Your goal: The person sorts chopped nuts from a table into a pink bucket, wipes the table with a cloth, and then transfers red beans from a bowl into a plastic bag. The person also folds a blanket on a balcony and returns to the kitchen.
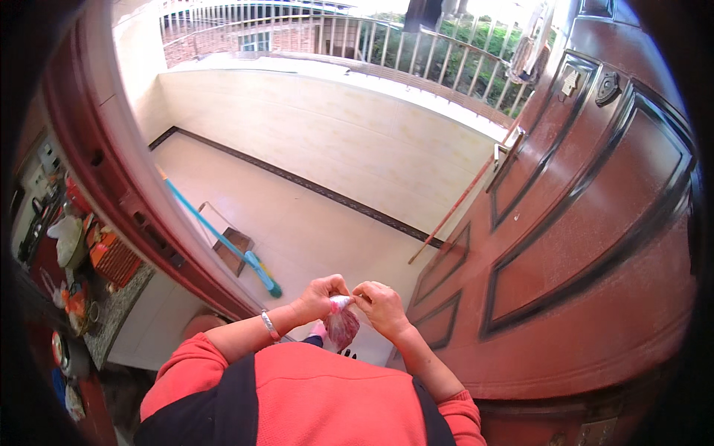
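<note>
Near the bottom centre, a thin plastic bag with dark red contents [341, 329] hangs in front of my chest. My left hand [319, 298] grips the gathered neck of the bag, with a silver bangle on that wrist. My right hand [382, 306] pinches the twisted end of the same plastic between thumb and fingers. The two hands are close together, fingertips almost touching. What the red contents are cannot be told through the plastic.
A red-brown panelled door [580, 240] stands swung out at the right. Beyond the doorway, a blue-handled broom [217, 234] and a dustpan [234, 251] are on the pale floor. A wooden stick [452, 209] leans by the door. At left, a stone counter [120, 312] bears an orange basket and bags.
</note>
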